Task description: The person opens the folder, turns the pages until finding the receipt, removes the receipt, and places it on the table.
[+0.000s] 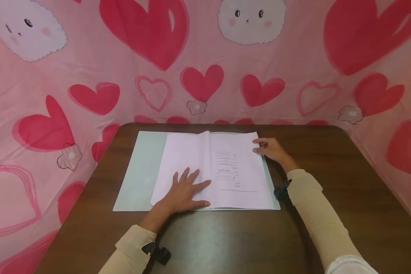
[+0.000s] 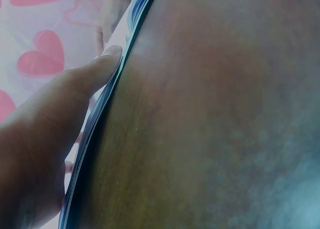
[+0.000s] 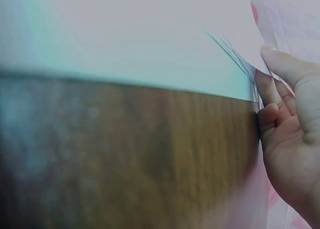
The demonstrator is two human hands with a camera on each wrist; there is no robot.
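Note:
A pale green folder (image 1: 142,163) lies spread on the table with white sheets on it. My left hand (image 1: 183,192) rests on the blank left page (image 1: 183,152), fingers spread and thumb close to the centre fold. The left wrist view has that thumb (image 2: 100,71) along the stack's near edge. At the far right corner, my right hand (image 1: 272,148) pinches the printed right page (image 1: 239,152). Its thumb (image 3: 285,64) is on top of the lifted paper corner in the right wrist view, with the other fingers underneath. The print appears upside down.
The dark brown wooden table (image 1: 205,239) extends around the folder on the near side and both sides. A pink cloth (image 1: 287,57) with hearts hangs behind the table and along its sides. Each sleeve carries a black wrist strap (image 1: 150,249).

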